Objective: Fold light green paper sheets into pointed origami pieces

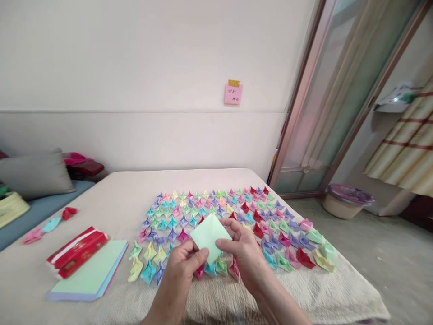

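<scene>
Both hands hold one pale green folded paper square (210, 235) above a bed. My left hand (181, 271) pinches its lower left edge. My right hand (241, 250) grips its right side, thumb on top. Under and beyond the hands lie several small folded paper shapes (216, 212) in many colours, laid out in rows on the cream bedspread (304, 289).
A stack of coloured paper sheets (89, 273), green on top, lies at the left, with a red packet (76, 250) against it. Loose folded pieces (50, 224) sit further left. A grey pillow (34, 174), a pink wall note (233, 93) and a floor basin (347, 201) are around.
</scene>
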`<action>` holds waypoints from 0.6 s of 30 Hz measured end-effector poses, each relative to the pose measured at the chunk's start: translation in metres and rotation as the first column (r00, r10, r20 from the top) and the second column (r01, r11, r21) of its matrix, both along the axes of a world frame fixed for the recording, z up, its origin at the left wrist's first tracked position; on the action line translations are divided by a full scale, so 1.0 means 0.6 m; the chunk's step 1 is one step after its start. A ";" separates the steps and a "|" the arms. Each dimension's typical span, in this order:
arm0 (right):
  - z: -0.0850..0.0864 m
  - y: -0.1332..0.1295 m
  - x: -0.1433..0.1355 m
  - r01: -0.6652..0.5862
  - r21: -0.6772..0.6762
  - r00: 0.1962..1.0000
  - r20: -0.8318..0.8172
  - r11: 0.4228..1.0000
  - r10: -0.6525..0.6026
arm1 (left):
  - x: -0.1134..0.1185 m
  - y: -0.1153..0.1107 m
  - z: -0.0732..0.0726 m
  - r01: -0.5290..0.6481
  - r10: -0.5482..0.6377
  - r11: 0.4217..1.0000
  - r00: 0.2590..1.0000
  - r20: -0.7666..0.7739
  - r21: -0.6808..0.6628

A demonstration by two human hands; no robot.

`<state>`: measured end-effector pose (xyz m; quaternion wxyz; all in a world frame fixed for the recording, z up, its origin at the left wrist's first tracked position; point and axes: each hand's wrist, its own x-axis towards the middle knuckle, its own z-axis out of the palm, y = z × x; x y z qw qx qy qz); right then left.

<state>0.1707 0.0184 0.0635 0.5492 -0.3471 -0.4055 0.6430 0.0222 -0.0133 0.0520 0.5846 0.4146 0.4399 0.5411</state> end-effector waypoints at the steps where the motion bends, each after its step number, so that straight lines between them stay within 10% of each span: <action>1: 0.006 0.000 -0.001 0.001 0.010 1.000 0.004 1.000 -0.001 | 0.000 -0.001 0.008 0.002 -0.002 1.000 1.000 -0.014 -0.002; 10: 0.049 0.009 -0.013 0.004 0.194 0.992 0.123 0.981 -0.028 | 0.000 0.001 0.061 -0.057 0.061 0.996 0.996 0.060 -0.069; 18: -0.007 0.011 0.002 0.116 0.376 0.868 0.411 0.919 -0.278 | -0.003 0.018 -0.003 -0.112 0.133 0.986 0.973 0.188 -0.121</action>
